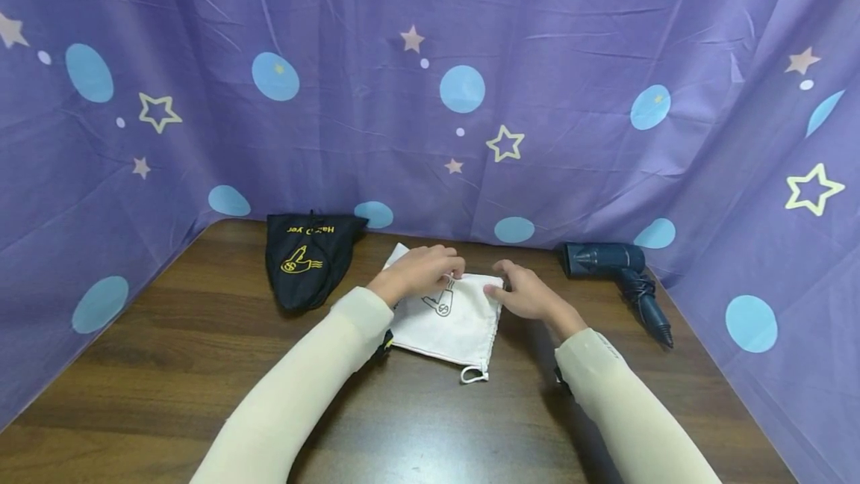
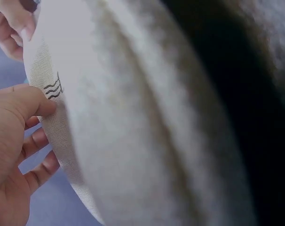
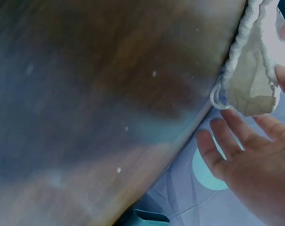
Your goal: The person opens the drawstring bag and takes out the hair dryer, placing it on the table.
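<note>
A white drawstring bag (image 1: 463, 327) printed with a hair dryer is in the middle of the table, its gathered mouth to the right and a cord loop (image 1: 474, 374) at the near corner. My left hand (image 1: 425, 271) pinches its far edge; in the left wrist view the thumb lies over the cloth beside the printed lines, fingers behind. My right hand (image 1: 531, 293) is at the mouth's far corner. There, in the right wrist view, the thumb (image 3: 284, 80) touches the ruffled rim and the other fingers spread out straight. The mouth gapes a little; what lies inside is hidden.
A black bag (image 1: 312, 260) with a yellow hair dryer print lies at the back left. The dark hair dryer (image 1: 608, 260), cord wrapped round its handle, rests at the right on the wooden table (image 1: 437, 432). Purple curtains (image 1: 376, 133) border the table's back and sides.
</note>
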The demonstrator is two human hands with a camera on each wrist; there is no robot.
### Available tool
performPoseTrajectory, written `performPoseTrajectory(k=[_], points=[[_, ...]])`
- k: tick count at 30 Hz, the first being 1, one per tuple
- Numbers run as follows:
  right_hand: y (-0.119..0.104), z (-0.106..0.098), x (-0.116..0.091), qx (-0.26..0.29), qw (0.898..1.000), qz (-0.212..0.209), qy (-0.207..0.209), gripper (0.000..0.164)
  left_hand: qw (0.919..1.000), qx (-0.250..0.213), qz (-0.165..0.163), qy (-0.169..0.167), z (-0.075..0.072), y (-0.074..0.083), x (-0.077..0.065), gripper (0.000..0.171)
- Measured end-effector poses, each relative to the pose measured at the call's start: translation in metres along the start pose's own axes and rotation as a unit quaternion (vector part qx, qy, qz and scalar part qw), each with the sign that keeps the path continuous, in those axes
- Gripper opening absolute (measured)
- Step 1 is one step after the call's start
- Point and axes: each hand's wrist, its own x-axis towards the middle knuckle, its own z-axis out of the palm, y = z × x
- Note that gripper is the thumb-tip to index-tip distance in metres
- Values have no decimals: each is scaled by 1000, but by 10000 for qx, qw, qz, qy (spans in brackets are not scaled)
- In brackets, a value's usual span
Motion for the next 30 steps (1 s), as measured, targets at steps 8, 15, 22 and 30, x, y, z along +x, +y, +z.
performPoseTrajectory(k=[8,15,22,30], points=[[6,4,3,116,9997,-99,179,43,9995,240,113,-182,-7,9,0,30],[9,1,3,-54,9989,-408,229,41,9972,222,529,-485,-20,23,-13,18],[9,-2,2,-333,9980,-539,16,40,9929,-60,727,-939,-25,35,-36,21],[15,-5,-2,-728,9938,-833,116,41,9834,-723,301,-1635,-32,40,-65,29]])
